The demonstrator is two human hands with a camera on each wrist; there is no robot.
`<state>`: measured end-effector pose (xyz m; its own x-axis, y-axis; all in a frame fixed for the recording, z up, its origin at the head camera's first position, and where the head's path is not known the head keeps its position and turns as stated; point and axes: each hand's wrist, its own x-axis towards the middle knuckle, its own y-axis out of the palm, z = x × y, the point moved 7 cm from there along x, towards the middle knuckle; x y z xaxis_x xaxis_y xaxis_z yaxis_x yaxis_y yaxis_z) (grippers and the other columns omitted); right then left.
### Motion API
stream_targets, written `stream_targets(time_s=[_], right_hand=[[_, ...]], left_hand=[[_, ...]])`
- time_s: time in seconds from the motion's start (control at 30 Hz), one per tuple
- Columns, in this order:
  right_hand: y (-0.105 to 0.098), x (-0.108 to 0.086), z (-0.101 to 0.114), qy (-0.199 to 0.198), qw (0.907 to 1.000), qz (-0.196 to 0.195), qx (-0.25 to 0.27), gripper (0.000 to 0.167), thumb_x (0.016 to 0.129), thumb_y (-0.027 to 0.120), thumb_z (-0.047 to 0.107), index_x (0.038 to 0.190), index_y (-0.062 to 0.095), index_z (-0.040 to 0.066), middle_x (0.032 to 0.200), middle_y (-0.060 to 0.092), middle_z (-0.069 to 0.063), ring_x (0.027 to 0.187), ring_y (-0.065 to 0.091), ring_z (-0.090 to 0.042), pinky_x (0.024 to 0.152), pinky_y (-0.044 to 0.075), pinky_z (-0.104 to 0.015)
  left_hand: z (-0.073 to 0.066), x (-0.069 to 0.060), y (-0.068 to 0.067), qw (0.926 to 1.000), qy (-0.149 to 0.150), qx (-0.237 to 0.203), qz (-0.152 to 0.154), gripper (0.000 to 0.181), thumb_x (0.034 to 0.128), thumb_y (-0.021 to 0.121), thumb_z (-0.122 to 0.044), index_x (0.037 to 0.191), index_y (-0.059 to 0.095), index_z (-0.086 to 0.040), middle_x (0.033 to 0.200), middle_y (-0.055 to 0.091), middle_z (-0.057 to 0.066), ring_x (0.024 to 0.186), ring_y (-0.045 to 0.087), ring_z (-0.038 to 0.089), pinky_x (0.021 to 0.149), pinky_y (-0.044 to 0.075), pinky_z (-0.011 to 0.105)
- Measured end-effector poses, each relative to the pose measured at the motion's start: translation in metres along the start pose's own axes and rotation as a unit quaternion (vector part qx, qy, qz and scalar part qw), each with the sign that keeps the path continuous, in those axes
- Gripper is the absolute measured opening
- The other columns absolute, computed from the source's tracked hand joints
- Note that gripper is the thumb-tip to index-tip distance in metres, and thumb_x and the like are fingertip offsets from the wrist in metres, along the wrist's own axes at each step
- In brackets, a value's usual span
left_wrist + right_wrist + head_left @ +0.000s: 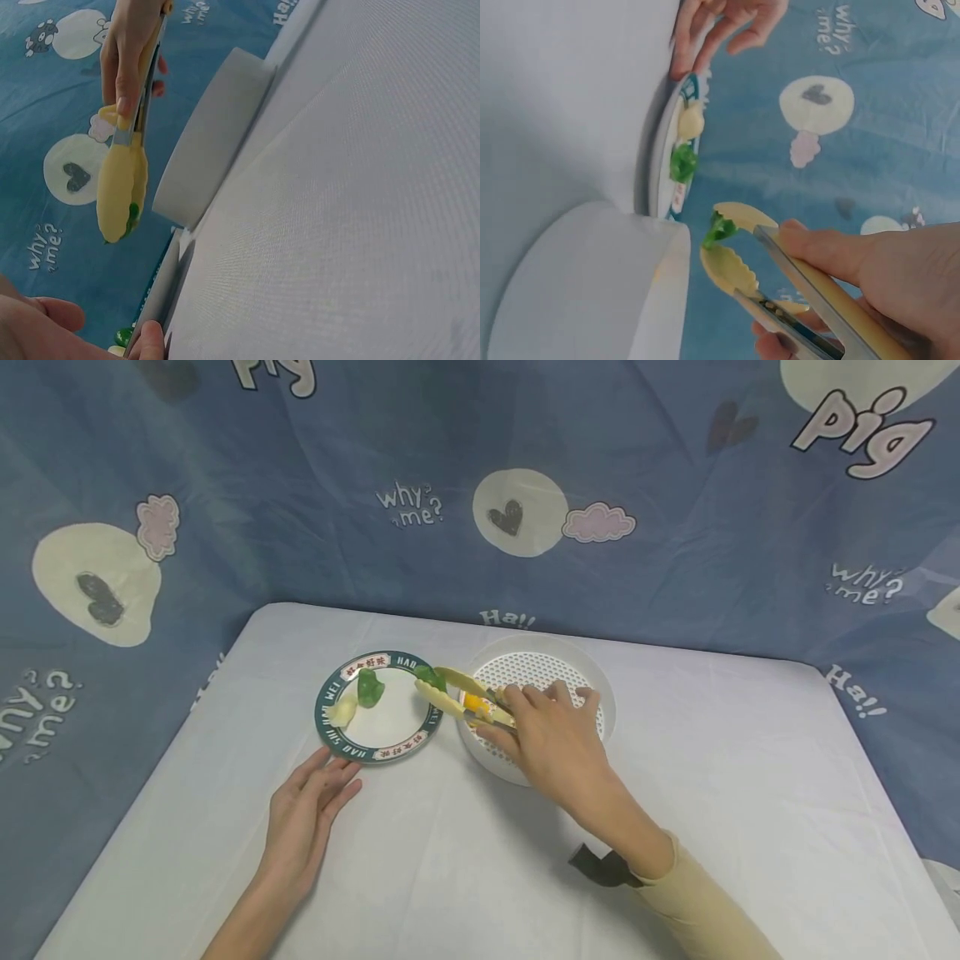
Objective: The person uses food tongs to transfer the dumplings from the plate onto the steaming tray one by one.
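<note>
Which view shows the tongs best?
The right wrist view: the tongs show with tips apart, the green piece between. In the head view, the right hand covers part of them; in the left wrist view, the tips overlap, mostly hiding the piece.

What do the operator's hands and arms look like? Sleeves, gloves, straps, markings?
Right hand: no glove; plain beige long sleeve ending at the wrist, with a dark strap-like piece beside the cuff, its attachment unclear. Left hand: no glove; no sleeve on the visible forearm. No rings or markings discernible on either.
</note>
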<state>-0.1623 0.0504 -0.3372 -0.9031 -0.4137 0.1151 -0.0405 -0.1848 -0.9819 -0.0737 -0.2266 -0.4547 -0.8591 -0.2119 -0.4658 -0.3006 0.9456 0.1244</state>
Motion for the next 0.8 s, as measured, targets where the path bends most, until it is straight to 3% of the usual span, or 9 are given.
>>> stream_targets(time_s=[0.2,0.5,0.7,0.8], right_hand=[[-0.007,-0.004,-0.009,0.007,0.9999,-0.008,0.002,0.051,0.103,0.058,0.066,0.123,0.068,0.020,0.103,0.073,0.003,0.105,0.062,-0.036,0.104,0.044,-0.073],[-0.015,-0.010,-0.027,0.014,0.9996,-0.025,-0.007,0.051,0.103,0.060,0.065,0.115,0.066,0.015,0.104,0.076,-0.002,0.105,0.063,-0.041,0.109,0.044,-0.081],[-0.016,-0.011,-0.037,0.027,0.9995,-0.014,-0.006,0.056,0.103,0.060,0.065,0.128,0.069,0.015,0.114,0.079,-0.006,0.109,0.064,-0.040,0.112,0.042,-0.082],[-0.016,-0.013,-0.041,0.028,0.9995,-0.015,-0.009,0.056,0.103,0.060,0.065,0.127,0.069,0.015,0.111,0.078,-0.005,0.108,0.064,-0.041,0.111,0.041,-0.082]], left_hand=[[0.001,0.001,0.000,1.0000,-0.001,0.003,-0.001,0.072,0.1129,0.043,-0.016,0.175,0.005,-0.013,0.174,0.027,0.014,0.154,0.048,0.014,0.119,0.054,0.014],[0.000,0.001,-0.001,1.0000,0.000,0.004,0.003,0.072,0.1134,0.041,-0.016,0.175,0.004,-0.013,0.176,0.027,0.013,0.155,0.047,0.014,0.119,0.054,0.014],[0.000,0.001,0.001,1.0000,0.002,0.003,0.004,0.073,0.1128,0.042,-0.015,0.175,0.004,-0.013,0.176,0.026,0.014,0.157,0.045,0.018,0.119,0.054,0.014],[0.000,0.001,0.001,1.0000,0.001,0.004,0.002,0.073,0.1126,0.043,-0.015,0.175,0.004,-0.013,0.176,0.025,0.014,0.157,0.045,0.018,0.119,0.054,0.014]])
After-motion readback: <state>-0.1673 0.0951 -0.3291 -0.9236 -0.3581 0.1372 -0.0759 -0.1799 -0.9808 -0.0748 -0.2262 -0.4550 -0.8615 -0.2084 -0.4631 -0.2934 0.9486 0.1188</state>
